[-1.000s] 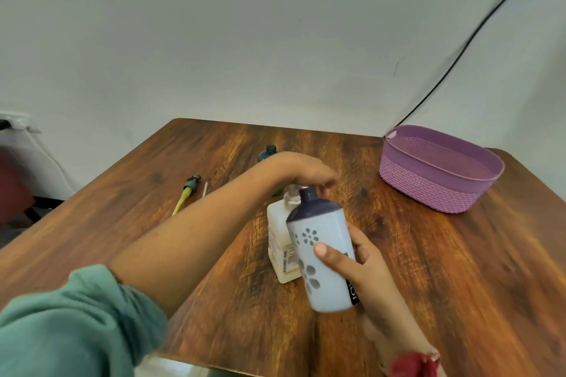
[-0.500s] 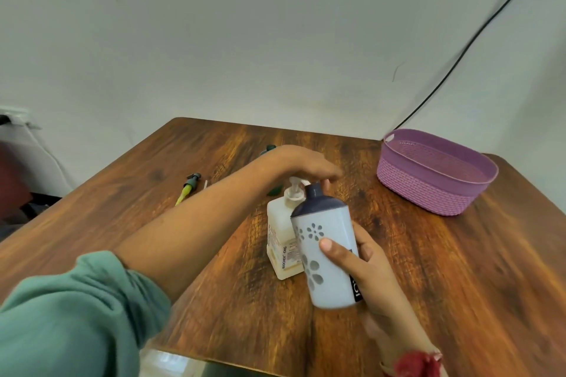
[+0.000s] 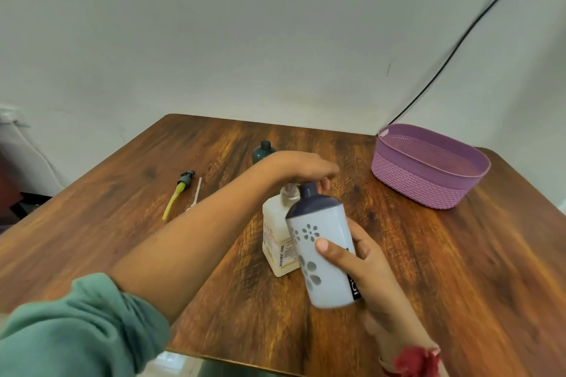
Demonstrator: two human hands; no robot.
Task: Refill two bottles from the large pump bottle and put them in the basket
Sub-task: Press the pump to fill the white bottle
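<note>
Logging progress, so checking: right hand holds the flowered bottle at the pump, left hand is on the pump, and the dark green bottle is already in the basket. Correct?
Not quite. The head view shows the dark green bottle standing on the table, behind the left hand, not in the basket. The rest holds.

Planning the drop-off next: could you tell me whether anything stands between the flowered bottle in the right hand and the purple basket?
Nothing visible does: only bare wooden table lies between the flowered bottle in the right hand and the purple basket.
</note>
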